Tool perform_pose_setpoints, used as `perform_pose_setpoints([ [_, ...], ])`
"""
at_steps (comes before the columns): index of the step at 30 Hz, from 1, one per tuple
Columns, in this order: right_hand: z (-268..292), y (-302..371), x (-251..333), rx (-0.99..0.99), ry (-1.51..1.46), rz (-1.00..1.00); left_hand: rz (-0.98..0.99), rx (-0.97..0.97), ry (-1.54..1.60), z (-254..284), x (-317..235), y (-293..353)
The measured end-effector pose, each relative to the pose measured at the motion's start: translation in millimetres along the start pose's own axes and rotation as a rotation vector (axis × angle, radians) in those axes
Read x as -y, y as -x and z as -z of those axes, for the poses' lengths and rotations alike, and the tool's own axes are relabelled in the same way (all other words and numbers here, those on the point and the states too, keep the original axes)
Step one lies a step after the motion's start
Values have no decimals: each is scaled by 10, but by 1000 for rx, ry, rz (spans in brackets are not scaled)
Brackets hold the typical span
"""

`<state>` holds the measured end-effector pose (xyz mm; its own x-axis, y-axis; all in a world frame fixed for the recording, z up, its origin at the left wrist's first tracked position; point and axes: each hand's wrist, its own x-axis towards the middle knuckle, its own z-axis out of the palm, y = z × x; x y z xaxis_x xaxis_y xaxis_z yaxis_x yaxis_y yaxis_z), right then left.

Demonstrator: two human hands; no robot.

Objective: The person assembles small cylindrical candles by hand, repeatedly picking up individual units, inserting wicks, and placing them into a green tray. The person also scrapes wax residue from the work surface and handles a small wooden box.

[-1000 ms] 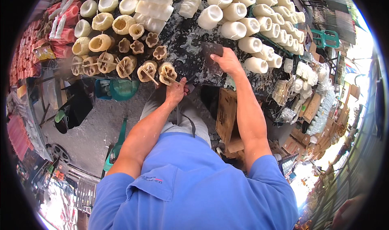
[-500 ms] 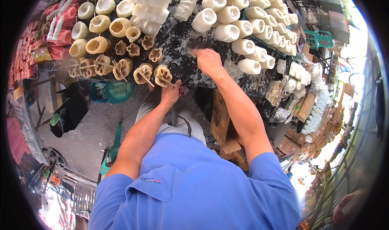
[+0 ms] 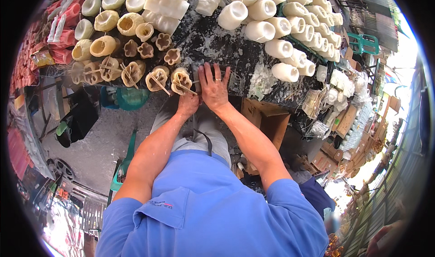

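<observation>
My right hand (image 3: 214, 88) lies flat on the wax-spattered black tabletop (image 3: 206, 39), palm down at its near edge, fingers pointing away and a ring showing. Close beside it, my left hand (image 3: 188, 104) is closed at the table edge; what it holds, if anything, is hidden. A greyish flat strip (image 3: 196, 75) lies left of the right fingers; I cannot tell its kind. Just beyond the left hand stands a tan wax candle shell (image 3: 181, 75) with a flower-shaped hollow and thin sticks across it. A similar shell (image 3: 157, 77) sits to its left.
White cylindrical candles (image 3: 233, 15) with wicks fill the far right. Pale hollow cups (image 3: 107, 20) and red wax pieces (image 3: 63, 35) cover the left. Bundled sticks (image 3: 311, 102) lie at the right edge. Below the table are a cardboard box (image 3: 274, 125) and a green chair (image 3: 129, 159).
My right hand has come nearer and left from farther over the tabletop and now lies flat. My left hand stays by the edge, slightly lower. The view has shifted a little.
</observation>
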<state>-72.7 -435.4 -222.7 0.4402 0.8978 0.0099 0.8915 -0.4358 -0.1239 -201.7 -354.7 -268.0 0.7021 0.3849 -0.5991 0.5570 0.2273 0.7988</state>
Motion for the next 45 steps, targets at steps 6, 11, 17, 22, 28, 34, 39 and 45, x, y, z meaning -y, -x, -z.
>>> perform_pose_setpoints([
  [6, -17, -364, 13, 81, 81, -84, 45, -23, 192, -45, 5, 12],
  [11, 146, -153, -56, 68, 27, -78, 45, -27, 213, -58, 54, -24],
  [17, -87, -434, -67, 111, 196, -52, 160, -51, 220, -95, 148, -57],
  [22, 281, -650, -216, 141, -64, -180, 92, -95, 233, -92, 158, -39],
  [28, 814, -773, -686, 208, -317, -292, 216, -29, 151, -20, 1, 9],
  [34, 99, -496, -22, 113, 182, -149, 163, 10, 146, 9, -30, 5],
  [39, -76, -643, -150, 0, 141, -152, 196, -14, 156, -27, 23, 32],
  [45, 435, -911, -605, 200, -210, -162, 185, -39, 155, -29, 3, 35],
])
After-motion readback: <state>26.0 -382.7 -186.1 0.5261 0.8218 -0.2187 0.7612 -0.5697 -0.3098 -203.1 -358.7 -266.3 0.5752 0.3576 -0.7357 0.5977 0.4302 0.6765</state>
